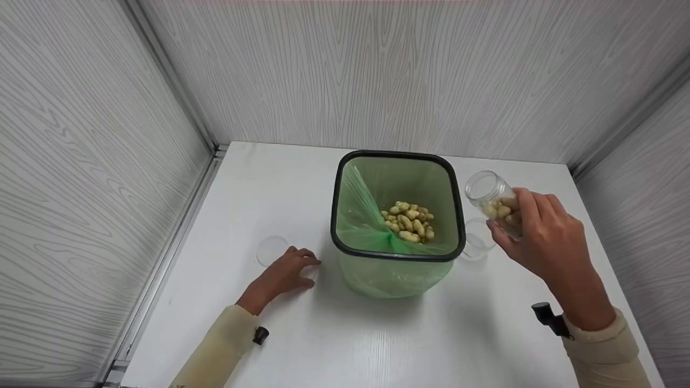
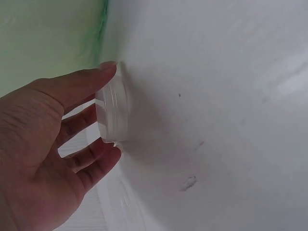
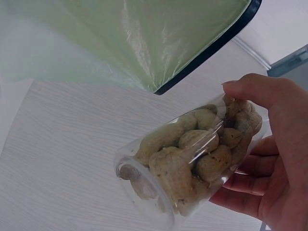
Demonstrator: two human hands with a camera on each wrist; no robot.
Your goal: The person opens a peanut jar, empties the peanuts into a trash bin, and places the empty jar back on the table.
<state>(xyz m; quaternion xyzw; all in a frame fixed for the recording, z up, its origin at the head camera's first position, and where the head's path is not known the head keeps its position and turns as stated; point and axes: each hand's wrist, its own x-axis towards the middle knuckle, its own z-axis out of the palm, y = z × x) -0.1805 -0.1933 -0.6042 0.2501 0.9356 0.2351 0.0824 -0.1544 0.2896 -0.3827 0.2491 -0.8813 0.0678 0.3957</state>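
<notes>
My right hand (image 1: 555, 240) grips a clear plastic jar (image 3: 183, 163) partly filled with peanuts in their shells (image 3: 197, 144). The jar is tilted, its open mouth facing the bin's right side in the head view. Left of the bin, my left hand (image 1: 285, 272) is low over the table, palm inward. In the left wrist view its thumb and fingertips hold a clear plastic lid (image 2: 111, 110) by the rim; in the head view the hand mostly hides this lid. Between the hands stands a black-rimmed bin (image 1: 399, 257) with a green liner bag and more peanuts (image 1: 409, 221) inside.
A second clear round lid (image 1: 272, 250) lies on the white table (image 1: 377, 345) beyond my left hand. Another clear container (image 1: 477, 242) stands right of the bin, partly behind its rim. Wood-patterned panels (image 1: 350, 75) enclose the table at the back and both sides.
</notes>
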